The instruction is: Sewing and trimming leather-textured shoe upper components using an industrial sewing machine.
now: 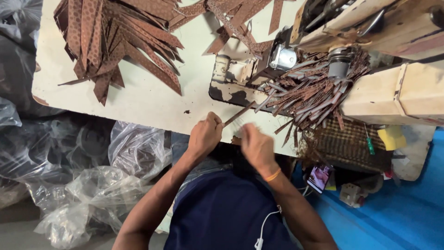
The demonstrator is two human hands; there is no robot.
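My left hand point(205, 135) pinches 1 brown leather strip point(239, 113) over the worktable point(152, 99) edge; right hand point(257, 147) closes blurred beside it. Strip seems light, flexible: grip near its end.

1. The left hand point(205, 135) pinches the near end of a thin brown strip point(239, 113).
2. The right hand point(257, 146) sits just beside that grip, blurred.
3. Beyond the grip, a heap of trimmed strips point(309, 95) lies on the table point(152, 99).
4. Up and left of the grip lies a pile of wider brown strips point(115, 39).
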